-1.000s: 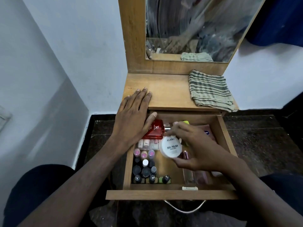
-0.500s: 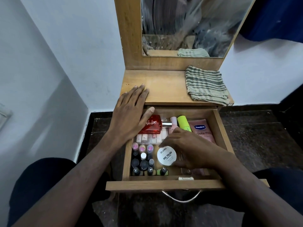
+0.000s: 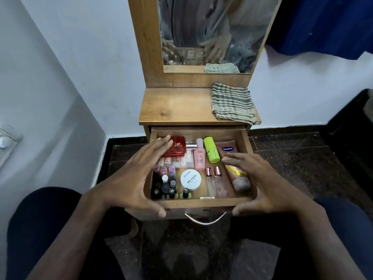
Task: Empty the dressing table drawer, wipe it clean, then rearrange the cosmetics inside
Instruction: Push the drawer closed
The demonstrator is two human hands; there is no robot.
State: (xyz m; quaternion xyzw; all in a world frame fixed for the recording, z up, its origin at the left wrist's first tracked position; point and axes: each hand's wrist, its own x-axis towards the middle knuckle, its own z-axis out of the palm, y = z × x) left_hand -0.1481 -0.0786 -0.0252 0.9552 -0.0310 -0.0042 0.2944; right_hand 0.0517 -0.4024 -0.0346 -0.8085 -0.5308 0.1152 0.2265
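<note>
Both hands spread, empty: left hand [image 3: 133, 182] and right hand [image 3: 260, 184] flank the drawer [image 3: 201, 203]. I'd push evenly so nail polish bottles [image 3: 165, 186] stay upright.

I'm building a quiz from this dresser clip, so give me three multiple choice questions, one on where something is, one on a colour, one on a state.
1. Where is the striped cloth?
A. in the drawer
B. on the tabletop, right side
C. on the floor

2. What colour is the square perfume bottle?
A. red
B. blue
C. black

3. How is the drawer?
A. shut
B. pulled open, cosmetics inside
C. open and bare

Answers: B, it lies folded beside the mirror's base; A, its body is red; B, bottles and tubes fill it.
</note>
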